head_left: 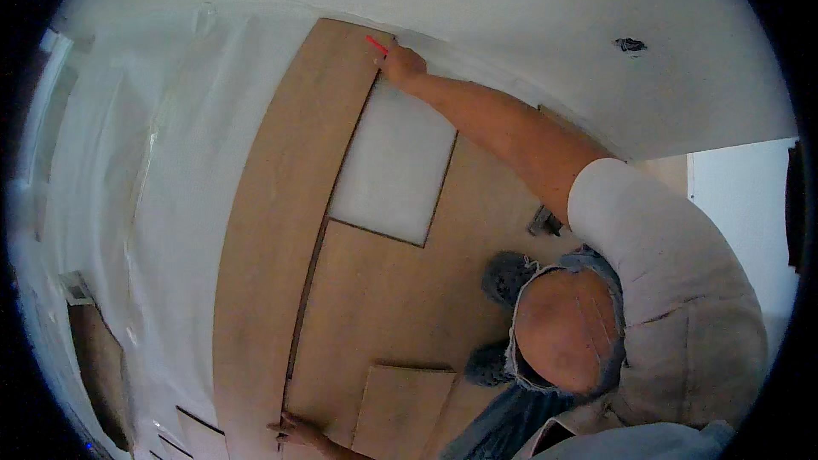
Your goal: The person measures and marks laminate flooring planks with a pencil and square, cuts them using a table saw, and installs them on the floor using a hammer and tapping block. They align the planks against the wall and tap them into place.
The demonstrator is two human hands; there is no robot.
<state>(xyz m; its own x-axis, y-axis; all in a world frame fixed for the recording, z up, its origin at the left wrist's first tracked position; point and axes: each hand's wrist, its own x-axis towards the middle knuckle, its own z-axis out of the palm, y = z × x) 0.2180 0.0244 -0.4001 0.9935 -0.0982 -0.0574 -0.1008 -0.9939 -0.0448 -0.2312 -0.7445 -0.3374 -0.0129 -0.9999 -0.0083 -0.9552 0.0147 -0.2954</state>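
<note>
A long wood-look floor plank (273, 230) runs from the wall at the top down to the lower edge, lying on white underlay sheeting (183, 179). At its wall end, my right hand (402, 66) is closed around a slim red pencil (376, 43), which sits over the plank's corner. My left hand (300, 431) rests at the plank's near end, fingers stretched onto its edge; part of the hand is hard to make out. Between the plank and the laid flooring (358, 290) runs a narrow dark gap. Next to my right forearm, a rectangular opening shows white underlay (396, 162).
A loose short board (403, 413) lies on the flooring near my knee (567, 328). A dark tool (544, 221) lies beneath my right arm. The white wall (528, 17) has a small wiring hole (630, 44). Another board piece (95, 366) is at far left.
</note>
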